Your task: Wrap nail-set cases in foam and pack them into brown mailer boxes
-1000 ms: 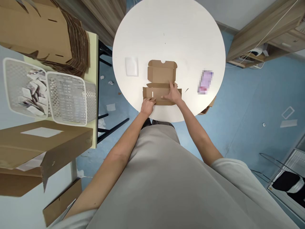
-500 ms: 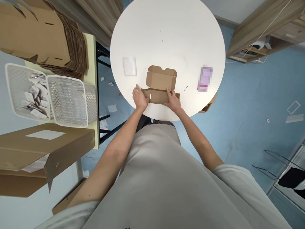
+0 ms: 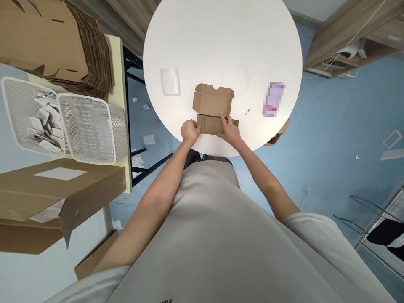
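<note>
A small brown cardboard box [image 3: 212, 103] lies partly folded near the front edge of the round white table [image 3: 221, 50], its notched lid spread away from me. At the left end of the box's lower section, my left hand [image 3: 190, 132] is closed, its fingers folded against the side flap. My right hand [image 3: 231, 130] grips the right end of that section, thumb and fingers on the cardboard. A flap still sticks out past its fingers on the right. To the left lies a flat whitish packet [image 3: 170, 82]; on the right is a blurred purple item [image 3: 273, 99].
A side table [image 3: 128, 176] at left carries a stack of flat cardboard blanks [image 3: 69, 46], a white basket of small packets [image 3: 9, 122], another perforated basket [image 3: 118, 130] and a large carton [image 3: 94, 185]. Wooden shelving [image 3: 334, 46] stands at right.
My left hand has closed and moved slightly right, and the left flap now stands folded in against the lower section. My right hand stays on the box. The view has shifted slightly.
</note>
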`<state>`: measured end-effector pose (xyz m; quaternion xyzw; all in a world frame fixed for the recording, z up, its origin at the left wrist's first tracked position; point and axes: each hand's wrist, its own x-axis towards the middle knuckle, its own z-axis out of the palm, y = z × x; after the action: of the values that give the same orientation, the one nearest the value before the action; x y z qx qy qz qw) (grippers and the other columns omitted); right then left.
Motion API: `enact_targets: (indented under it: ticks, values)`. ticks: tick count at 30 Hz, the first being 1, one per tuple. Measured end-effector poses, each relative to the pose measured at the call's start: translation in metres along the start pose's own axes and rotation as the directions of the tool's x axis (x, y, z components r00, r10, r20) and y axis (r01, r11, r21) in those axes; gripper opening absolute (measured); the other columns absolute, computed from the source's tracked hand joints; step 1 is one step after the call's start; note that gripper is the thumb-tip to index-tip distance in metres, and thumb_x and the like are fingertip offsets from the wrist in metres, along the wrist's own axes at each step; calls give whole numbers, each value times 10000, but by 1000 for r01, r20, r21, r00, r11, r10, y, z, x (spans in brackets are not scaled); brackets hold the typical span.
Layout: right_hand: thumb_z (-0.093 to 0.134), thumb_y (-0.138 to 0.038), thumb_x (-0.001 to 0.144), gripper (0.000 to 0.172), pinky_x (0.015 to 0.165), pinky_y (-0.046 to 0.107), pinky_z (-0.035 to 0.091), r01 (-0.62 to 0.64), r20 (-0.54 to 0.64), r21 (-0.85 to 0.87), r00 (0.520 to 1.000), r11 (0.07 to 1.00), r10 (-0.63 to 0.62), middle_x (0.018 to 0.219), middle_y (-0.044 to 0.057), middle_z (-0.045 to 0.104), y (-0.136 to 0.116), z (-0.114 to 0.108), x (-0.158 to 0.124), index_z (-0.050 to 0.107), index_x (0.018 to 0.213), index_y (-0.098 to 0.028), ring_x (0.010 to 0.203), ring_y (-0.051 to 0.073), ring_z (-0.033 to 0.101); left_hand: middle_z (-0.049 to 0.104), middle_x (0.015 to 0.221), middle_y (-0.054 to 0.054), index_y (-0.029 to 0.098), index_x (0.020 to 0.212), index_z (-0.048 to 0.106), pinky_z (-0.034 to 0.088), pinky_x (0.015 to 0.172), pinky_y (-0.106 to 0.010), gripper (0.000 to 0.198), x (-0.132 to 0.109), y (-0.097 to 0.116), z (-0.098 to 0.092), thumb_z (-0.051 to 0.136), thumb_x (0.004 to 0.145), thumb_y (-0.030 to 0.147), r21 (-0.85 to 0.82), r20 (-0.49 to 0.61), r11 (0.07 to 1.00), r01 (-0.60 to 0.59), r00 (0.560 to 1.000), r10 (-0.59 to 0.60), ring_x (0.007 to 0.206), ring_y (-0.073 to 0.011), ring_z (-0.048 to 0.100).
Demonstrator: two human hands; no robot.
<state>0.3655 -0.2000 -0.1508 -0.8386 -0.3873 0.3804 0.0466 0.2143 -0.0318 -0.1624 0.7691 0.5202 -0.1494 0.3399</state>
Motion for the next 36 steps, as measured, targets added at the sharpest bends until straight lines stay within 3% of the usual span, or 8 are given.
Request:
enact_targets:
  ticks: [6, 11, 16, 19, 22, 25, 29, 36]
  values:
    - [901, -403, 915, 1258, 1052, 567, 677, 16, -1, 17, 1000, 1000, -16, 1817, 259, 313, 0, 2, -1, 90, 1868, -281, 1376, 448, 682, 760, 1171, -145, 221, 1055, 720, 550, 1040, -477, 153, 3, 2, 0, 581, 991, 214, 123, -2, 992, -29, 1000, 30, 1165, -342, 703]
    - [923, -550, 898, 1259, 1134, 587, 632, 51, -94, 156, 995, 986, -36, 1801, 233, 335, 2, 6, -11, 155, 1859, -282, 1505, 459, 580, 738, 1222, -175, 203, 1115, 726, 542, 1087, -517, 204, 0, 4, 0, 564, 992, 218, 133, -3, 990, -46, 999, 47, 1205, -371, 686]
    - [605, -628, 1098, 880, 1254, 646, 507, -61, -316, 281, 936, 958, 153, 1771, 257, 365, 21, 18, -32, 307, 1796, -184, 1654, 433, 361, 729, 1231, -175, 207, 1146, 721, 531, 1136, -535, 222, -2, 4, 0, 580, 974, 218, 84, -10, 995, -54, 998, 55, 1241, -381, 670]
    - [483, -481, 1148, 561, 1254, 640, 477, -216, -329, 364, 880, 906, 342, 1534, 279, 575, 36, 27, -39, 576, 1551, -103, 1506, 406, 489, 726, 1242, -176, 205, 1164, 719, 522, 1167, -545, 228, -2, 4, 1, 612, 965, 231, 62, -19, 997, -53, 998, 54, 1264, -391, 662]
    - [413, -327, 1149, 334, 1163, 534, 542, -250, -289, 400, 878, 881, 381, 1296, 209, 678, 35, 33, -44, 673, 1267, -153, 1276, 336, 613, 710, 1279, -193, 196, 1162, 719, 508, 1187, -568, 212, -1, 6, 1, 644, 966, 229, 53, -1, 998, -31, 1000, 31, 1297, -419, 656]
    - [341, -287, 1171, 318, 1054, 427, 583, -187, -300, 425, 894, 886, 332, 1368, 179, 666, 10, 37, -48, 629, 1271, -195, 1174, 265, 668, 701, 1303, -203, 193, 1148, 716, 496, 1196, -585, 189, -1, 8, 1, 657, 970, 212, 46, 1, 999, -24, 1000, 24, 1319, -434, 654]
    - [355, -418, 1213, 353, 1039, 386, 577, -96, -294, 382, 930, 919, 219, 1447, 170, 654, -27, 42, -47, 645, 1224, -218, 1251, 259, 684, 708, 1302, -203, 197, 1143, 712, 498, 1184, -603, 188, -3, 11, 1, 642, 969, 196, 45, -5, 998, -39, 999, 39, 1309, -437, 662]
    - [482, -243, 1124, 198, 1004, 430, 584, -353, -152, 342, 894, 871, 422, 1222, 154, 719, -14, 39, -20, 649, 1215, -186, 1081, 290, 718, 720, 1260, -181, 215, 1102, 729, 545, 1110, -583, 187, -4, 10, 3, 619, 953, 195, 84, 0, 991, -100, 995, 100, 1217, -421, 692]
